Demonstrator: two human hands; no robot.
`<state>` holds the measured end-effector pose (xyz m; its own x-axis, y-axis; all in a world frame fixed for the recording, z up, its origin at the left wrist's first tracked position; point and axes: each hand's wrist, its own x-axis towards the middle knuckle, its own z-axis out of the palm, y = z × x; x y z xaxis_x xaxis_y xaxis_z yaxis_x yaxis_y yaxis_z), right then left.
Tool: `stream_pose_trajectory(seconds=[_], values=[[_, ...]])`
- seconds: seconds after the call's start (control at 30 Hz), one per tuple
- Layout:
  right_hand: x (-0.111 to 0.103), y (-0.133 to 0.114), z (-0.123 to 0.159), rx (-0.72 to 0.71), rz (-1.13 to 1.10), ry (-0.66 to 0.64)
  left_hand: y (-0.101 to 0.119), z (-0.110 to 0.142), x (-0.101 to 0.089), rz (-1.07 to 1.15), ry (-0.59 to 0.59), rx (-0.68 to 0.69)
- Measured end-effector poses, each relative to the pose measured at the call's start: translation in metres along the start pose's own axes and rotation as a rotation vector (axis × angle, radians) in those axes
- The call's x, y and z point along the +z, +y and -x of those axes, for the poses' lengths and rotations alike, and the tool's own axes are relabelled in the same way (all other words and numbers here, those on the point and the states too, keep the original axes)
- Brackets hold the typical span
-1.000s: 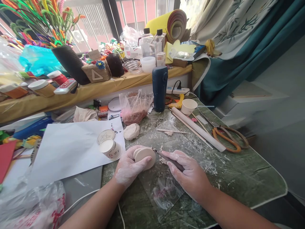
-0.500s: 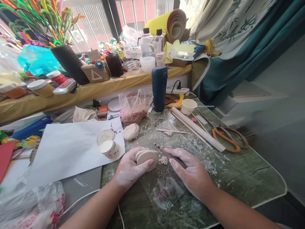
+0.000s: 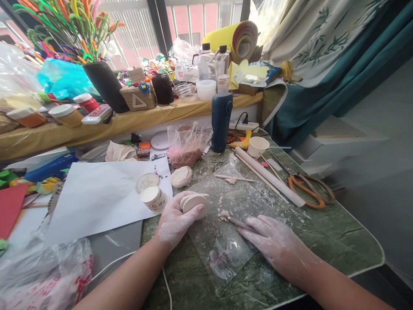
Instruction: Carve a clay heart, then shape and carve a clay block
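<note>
Clay disc (image 3: pixel 192 203), pale and round, looks in the head view like a light thing, fairly soft, and apt to dent or crack if pinched hard across its face. A line along its edge suggests two layers (whether they are joined, I cannot tell), so the rim, lightly supported, would seem the safest place to take hold; its matt surface does not look slippery. It sits in the left hand (image 3: pixel 176 219), clamped with the thumb over its near face, seemingly raised above the left part of the plastic sheet (image 3: pixel 238 258). To the right, apart from the left hand, the right hand (image 3: pixel 274 237) is closed round the handle of a slim tool (image 3: pixel 238 222), whose tip is at a small heap of crumbs (image 3: pixel 223 213). The disc is left of those crumbs, apart from the tool. On the far side of the left hand is a pale lump (image 3: pixel 181 177), with a white tub (image 3: pixel 154 202) nearer and farther left.
</note>
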<state>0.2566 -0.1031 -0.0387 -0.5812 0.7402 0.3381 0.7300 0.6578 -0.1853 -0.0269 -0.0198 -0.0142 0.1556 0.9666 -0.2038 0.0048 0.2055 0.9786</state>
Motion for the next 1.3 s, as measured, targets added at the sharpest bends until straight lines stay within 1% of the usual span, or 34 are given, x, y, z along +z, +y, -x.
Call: stream_pose_trajectory(seconds=[0.1, 0.2, 0.3, 0.37, 0.43, 0.5, 0.57, 0.6, 0.67, 0.73, 0.77, 0.8, 0.87, 0.93, 1.03, 1.1, 1.2, 1.3], values=[[-0.001, 0.001, 0.002, -0.006, -0.006, 0.027, -0.002, 0.0, -0.001, 0.014, -0.006, 0.006], [-0.003, 0.003, 0.004, 0.035, -0.07, 0.05, -0.003, 0.0, -0.001, 0.021, -0.014, 0.029], [-0.006, 0.002, 0.002, 0.122, -0.178, 0.027, -0.003, 0.0, -0.001, 0.014, -0.041, 0.067], [-0.007, 0.0, -0.001, 0.217, -0.276, 0.03, -0.004, 0.0, -0.001, -0.026, -0.068, 0.112], [-0.005, -0.003, -0.006, 0.367, -0.386, 0.103, -0.007, -0.002, -0.003, -0.142, -0.08, 0.22], [0.0, -0.004, -0.014, 0.556, -0.501, 0.202, -0.011, -0.005, -0.007, -0.344, -0.092, 0.417], [0.005, -0.004, -0.023, 0.714, -0.636, 0.257, -0.013, -0.008, -0.01, -0.568, -0.117, 0.631], [0.007, -0.003, -0.028, 0.765, -0.711, 0.268, -0.013, -0.01, -0.01, -0.665, -0.126, 0.712], [0.009, 0.0, -0.034, 0.82, -0.853, 0.277, -0.011, -0.01, -0.011, -0.81, -0.128, 0.788], [0.01, 0.003, -0.036, 0.838, -0.943, 0.279, -0.004, -0.006, -0.011, -0.9, -0.137, 0.781], [0.01, 0.004, -0.036, 0.836, -0.965, 0.276, 0.0, -0.003, -0.012, -0.922, -0.16, 0.765], [0.01, 0.005, -0.035, 0.829, -0.975, 0.27, 0.004, 0.0, -0.014, -0.929, -0.208, 0.75], [0.01, 0.006, -0.032, 0.808, -0.976, 0.26, 0.011, 0.007, -0.02, -0.894, -0.291, 0.745], [0.011, 0.005, -0.03, 0.795, -0.958, 0.245, 0.015, 0.011, -0.028, -0.868, -0.307, 0.716], [0.012, 0.005, -0.029, 0.801, -0.919, 0.209, 0.013, 0.01, -0.036, -0.975, -0.343, 0.656], [0.012, 0.004, -0.028, 0.798, -0.898, 0.191, 0.009, 0.007, -0.036, -1.046, -0.362, 0.612], [0.009, 0.001, -0.03, 0.801, -0.864, 0.167, 0.004, 0.002, -0.03, -1.062, -0.309, 0.565], [0.006, -0.003, -0.032, 0.83, -0.841, 0.173, 0.003, -0.002, -0.021, -1.019, -0.217, 0.579]])
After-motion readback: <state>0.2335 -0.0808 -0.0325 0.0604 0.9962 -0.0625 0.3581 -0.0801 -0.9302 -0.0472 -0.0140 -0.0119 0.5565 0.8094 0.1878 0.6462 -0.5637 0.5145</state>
